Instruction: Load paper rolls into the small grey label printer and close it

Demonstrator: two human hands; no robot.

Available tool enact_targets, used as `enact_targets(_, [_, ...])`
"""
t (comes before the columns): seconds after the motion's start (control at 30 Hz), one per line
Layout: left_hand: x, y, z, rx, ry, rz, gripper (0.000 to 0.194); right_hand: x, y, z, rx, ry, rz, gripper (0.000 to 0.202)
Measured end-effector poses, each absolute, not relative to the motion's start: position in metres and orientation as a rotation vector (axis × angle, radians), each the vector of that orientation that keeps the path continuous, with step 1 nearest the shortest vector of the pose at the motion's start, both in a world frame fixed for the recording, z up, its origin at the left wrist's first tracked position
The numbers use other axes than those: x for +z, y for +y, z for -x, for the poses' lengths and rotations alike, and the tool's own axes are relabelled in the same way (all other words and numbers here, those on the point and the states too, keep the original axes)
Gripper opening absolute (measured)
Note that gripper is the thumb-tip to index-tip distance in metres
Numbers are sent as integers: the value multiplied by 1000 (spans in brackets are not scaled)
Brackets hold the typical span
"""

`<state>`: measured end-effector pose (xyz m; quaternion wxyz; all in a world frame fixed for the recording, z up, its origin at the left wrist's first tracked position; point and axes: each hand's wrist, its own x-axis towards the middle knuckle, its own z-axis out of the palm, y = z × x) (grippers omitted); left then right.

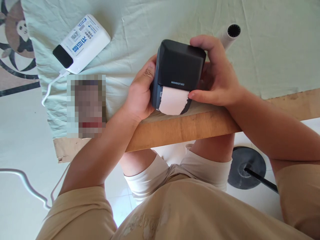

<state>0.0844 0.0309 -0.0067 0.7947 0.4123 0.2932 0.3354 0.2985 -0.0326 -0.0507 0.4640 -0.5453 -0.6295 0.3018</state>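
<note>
Between my two hands is a black label printer (181, 65) with NIIMBOT lettering on its lid, held at the table's near edge. A strip of white label paper (174, 101) with a ragged end sticks out of its front slot. My left hand (142, 88) is closed round the printer's left side, the thumb along its edge. On the other side my right hand (217, 71) grips the printer, with a finger over the top right corner and the thumb at the paper's right edge. Some right fingers are hidden behind the printer.
A white power bank (86, 43) with a plugged-in white cable (51, 85) lies at the left. Nearer me is a blurred-out item (90, 106). A roll of paper or tube (230, 36) lies beyond my right hand. Pale green cloth (140, 20) covers the wood-edged table (185, 128).
</note>
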Motion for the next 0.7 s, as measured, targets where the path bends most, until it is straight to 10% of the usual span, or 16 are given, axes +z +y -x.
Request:
enact_targets(0.27, [-8, 32, -89, 674, 602, -809, 23, -27, -33, -289, 219, -1377, 1276, 59])
enact_targets(0.5, [-19, 43, -85, 608, 525, -945, 32, -19, -29, -287, 187, -1171, 1288, 66])
enact_targets(0.7, [-19, 37, -85, 624, 535, -1130, 45, -15, -44, -285, 183, -1574, 1494, 11])
